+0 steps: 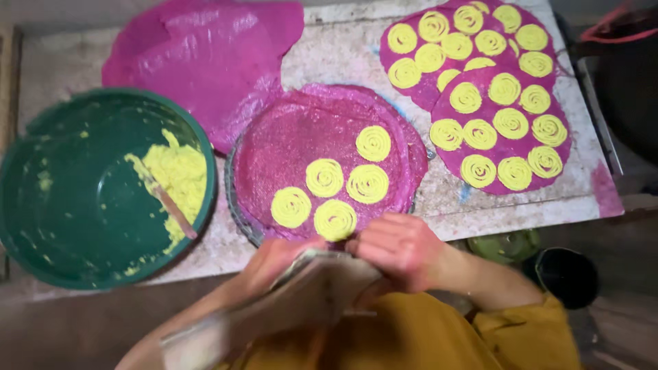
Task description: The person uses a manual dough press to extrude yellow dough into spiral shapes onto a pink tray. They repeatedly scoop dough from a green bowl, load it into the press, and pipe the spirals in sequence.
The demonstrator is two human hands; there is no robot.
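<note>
Both hands grip a grey cloth piping bag (301, 298) over the near edge of a round pink-covered tray (274, 137). My left hand (277, 257) wraps the bag from the left; my right hand (401, 250) squeezes it from the right. The bag's tip is hidden under my fingers, close to a yellow dough spiral (335, 219). Several yellow spirals lie on this pink sheet, among them one higher up (373, 142).
A green bowl (62, 205) with yellow dough (179, 175) and a stick (164, 199) sits at left. Bare pink sheets (199, 55) lie behind. Two pink sheets filled with spirals (504, 127) rest at right. A dark round container (567, 274) stands on the floor.
</note>
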